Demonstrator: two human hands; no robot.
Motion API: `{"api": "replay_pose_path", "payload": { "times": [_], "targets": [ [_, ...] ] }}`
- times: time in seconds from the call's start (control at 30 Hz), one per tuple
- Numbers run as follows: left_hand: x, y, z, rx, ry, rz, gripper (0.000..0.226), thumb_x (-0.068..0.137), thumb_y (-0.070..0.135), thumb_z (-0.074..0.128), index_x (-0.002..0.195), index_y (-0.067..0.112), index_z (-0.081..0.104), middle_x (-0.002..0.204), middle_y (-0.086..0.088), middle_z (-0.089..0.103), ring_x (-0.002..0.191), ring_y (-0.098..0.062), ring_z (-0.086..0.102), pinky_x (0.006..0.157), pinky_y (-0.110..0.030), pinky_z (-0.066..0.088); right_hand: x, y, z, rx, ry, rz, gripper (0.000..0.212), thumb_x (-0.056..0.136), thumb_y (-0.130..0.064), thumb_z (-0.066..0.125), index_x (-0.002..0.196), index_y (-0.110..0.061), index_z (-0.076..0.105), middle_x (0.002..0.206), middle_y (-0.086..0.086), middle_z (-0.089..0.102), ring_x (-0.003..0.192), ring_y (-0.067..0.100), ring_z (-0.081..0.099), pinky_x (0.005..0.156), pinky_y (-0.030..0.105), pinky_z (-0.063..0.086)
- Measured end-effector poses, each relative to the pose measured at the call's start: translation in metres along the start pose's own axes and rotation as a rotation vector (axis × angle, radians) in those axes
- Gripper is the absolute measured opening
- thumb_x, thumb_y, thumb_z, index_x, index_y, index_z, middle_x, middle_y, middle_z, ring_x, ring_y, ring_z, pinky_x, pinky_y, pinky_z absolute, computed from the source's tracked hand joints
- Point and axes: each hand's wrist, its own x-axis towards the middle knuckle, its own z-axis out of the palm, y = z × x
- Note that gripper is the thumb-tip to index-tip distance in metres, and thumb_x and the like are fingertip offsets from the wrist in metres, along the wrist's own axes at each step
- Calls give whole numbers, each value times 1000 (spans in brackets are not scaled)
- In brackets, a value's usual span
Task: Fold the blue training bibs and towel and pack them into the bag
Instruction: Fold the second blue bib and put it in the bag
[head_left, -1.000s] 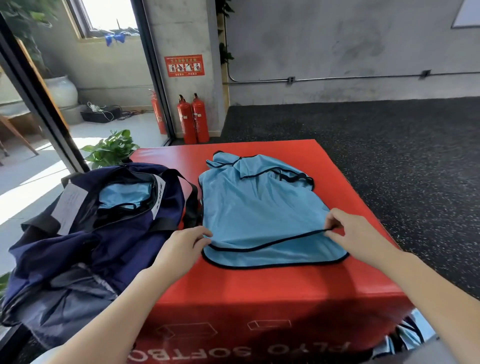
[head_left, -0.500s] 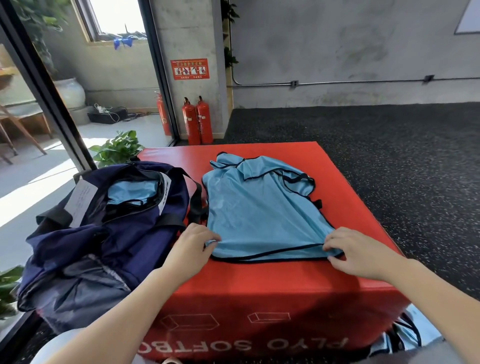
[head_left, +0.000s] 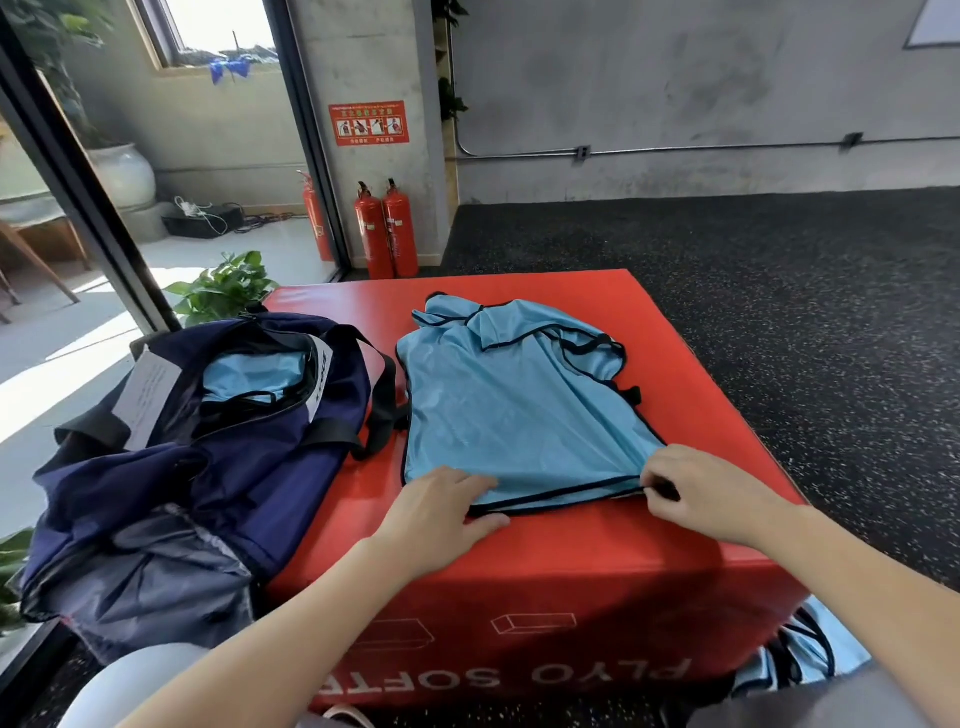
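A light blue training bib (head_left: 514, 405) with black trim lies spread on the red plyo box (head_left: 571, 561). My left hand (head_left: 441, 514) rests on its near left corner, fingers on the fabric and thumb along the hem. My right hand (head_left: 701, 493) pinches the near right corner of the hem. A navy bag (head_left: 182, 467) stands open on the box's left side, with another blue bib (head_left: 249, 371) folded inside it. More blue fabric (head_left: 800, 654) lies on the floor at the box's lower right.
Two red fire extinguishers (head_left: 387, 228) stand against the pillar behind the box. A potted plant (head_left: 223, 288) sits beyond the bag by the glass door. Dark speckled floor (head_left: 779, 291) extends to the right.
Both hands drew the bib's near hem toward me and laid it down on the box. The right hand lowered to the surface, still pinching the corner.
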Motion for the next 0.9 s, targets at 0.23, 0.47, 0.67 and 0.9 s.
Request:
{"api": "replay_pose_path", "payload": {
  "times": [0.23, 0.47, 0.67, 0.9],
  "targets": [
    [15, 20, -5, 266, -74, 37, 49, 103, 57, 36, 144, 31, 29, 90, 0, 67, 80, -27, 66, 65, -35, 45, 4, -2, -4, 142, 101, 74, 17, 82, -21, 69, 77, -30, 56, 79, -15, 57, 80, 4, 54, 71, 21, 42],
    [17, 18, 0, 404, -79, 180, 25, 101, 44, 49, 111, 23, 41, 71, 2, 65, 56, -24, 62, 44, -28, 17, 0, -2, -6, 163, 109, 68, 21, 81, -17, 73, 79, -33, 60, 83, -18, 60, 83, 6, 58, 73, 18, 44],
    [16, 12, 3, 416, -117, 214, 42, 77, 6, 65, 98, 24, 34, 64, 3, 54, 45, -24, 53, 41, -28, 15, -1, 5, -7, 137, 103, 42, 23, 87, -12, 68, 101, -28, 77, 96, -18, 58, 82, 8, 59, 76, 24, 47],
    [11, 10, -7, 348, -105, 204, 67, 74, -7, 58, 132, 25, 46, 137, -17, 57, 55, -32, 61, 49, -31, 33, 1, -4, -9, 114, 114, -6, 21, 94, -23, 67, 113, -23, 75, 97, -18, 55, 82, 1, 58, 77, 21, 46]
  ]
}}
